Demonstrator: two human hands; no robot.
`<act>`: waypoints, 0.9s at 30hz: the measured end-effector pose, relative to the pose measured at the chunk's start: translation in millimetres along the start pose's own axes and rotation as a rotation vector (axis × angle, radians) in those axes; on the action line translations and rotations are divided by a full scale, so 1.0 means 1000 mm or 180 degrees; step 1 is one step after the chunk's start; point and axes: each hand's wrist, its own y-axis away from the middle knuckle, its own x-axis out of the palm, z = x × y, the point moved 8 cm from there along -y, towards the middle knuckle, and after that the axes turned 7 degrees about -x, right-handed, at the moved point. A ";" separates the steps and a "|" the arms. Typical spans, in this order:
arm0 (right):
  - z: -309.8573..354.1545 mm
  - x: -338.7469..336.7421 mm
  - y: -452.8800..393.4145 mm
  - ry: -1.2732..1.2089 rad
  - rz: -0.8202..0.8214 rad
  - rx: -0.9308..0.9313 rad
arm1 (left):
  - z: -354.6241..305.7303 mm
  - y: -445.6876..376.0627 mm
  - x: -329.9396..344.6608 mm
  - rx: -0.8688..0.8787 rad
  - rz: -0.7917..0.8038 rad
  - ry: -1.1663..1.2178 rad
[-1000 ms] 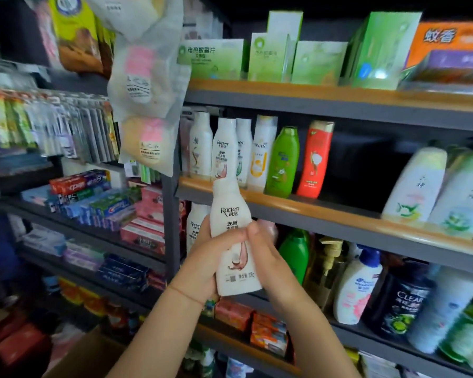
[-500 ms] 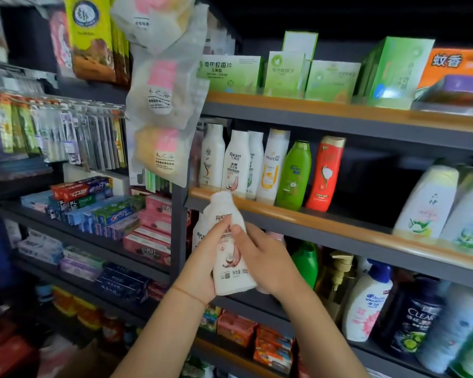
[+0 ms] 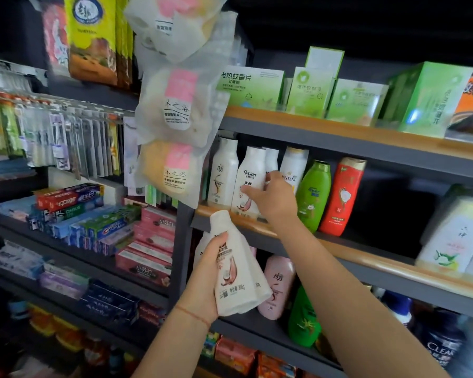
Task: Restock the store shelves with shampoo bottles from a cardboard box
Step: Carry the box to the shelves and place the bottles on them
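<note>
A dark open gap is lying on the wood-edged middle shelf (image 3: 372, 251) right of the red shampoo bottle (image 3: 342, 196); hanging translucent sponge packets (image 3: 179, 137) are crowding its left end.

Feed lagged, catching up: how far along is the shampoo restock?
Done: a matching white Racien bottle already stands on the middle shelf. In hand: the left hand grips a white bottle; the right hand touches the shelved one. Left: shelving the held bottle; box unseen.

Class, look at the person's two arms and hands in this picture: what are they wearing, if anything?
Both forearms are bare, with no sleeves in view. The left hand has a thin red string around its wrist. The right hand shows no gloves or rings, and its wrist is bare.
</note>
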 end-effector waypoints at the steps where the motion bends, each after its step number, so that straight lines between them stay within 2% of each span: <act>1: 0.000 0.003 -0.003 0.0025 0.0021 0.0028 | -0.001 -0.002 0.003 -0.0009 0.0067 -0.0044; 11: 0.001 -0.010 -0.011 0.0361 0.0131 -0.0206 | 0.004 -0.010 -0.002 -0.0087 0.0067 -0.0197; 17: 0.011 -0.010 -0.003 0.0348 -0.0068 -0.0484 | 0.002 -0.007 -0.003 -0.0017 0.0054 -0.0215; 22: 0.013 -0.014 0.001 0.0723 -0.0211 -0.0648 | 0.002 -0.007 -0.003 0.0028 0.0144 -0.0034; 27: 0.010 -0.014 0.005 0.0641 -0.0397 -0.0763 | 0.000 -0.003 -0.001 0.0051 0.0077 -0.0062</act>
